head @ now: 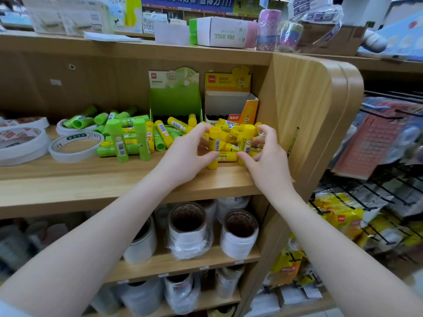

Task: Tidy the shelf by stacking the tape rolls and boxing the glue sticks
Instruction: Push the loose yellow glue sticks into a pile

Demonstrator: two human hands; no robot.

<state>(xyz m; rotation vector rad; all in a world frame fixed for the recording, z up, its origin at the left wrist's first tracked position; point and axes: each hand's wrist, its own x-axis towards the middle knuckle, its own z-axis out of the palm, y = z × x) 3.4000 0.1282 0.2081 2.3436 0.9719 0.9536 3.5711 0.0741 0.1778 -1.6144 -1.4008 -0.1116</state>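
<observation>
Head view: left hand (190, 149) and right hand (265, 154) cupped around a heap of yellow glue sticks (231, 143) on the shelf (114, 177), fingers curled on the sticks, just before the yellow box (229, 99). Likely to spill: round sticks near the front edge, apt to roll off if squeezed unevenly. Nearby, green glue sticks (123, 138) scattered left, green box (175, 97) behind, tape rolls (75, 146) unstacked further left.
</observation>
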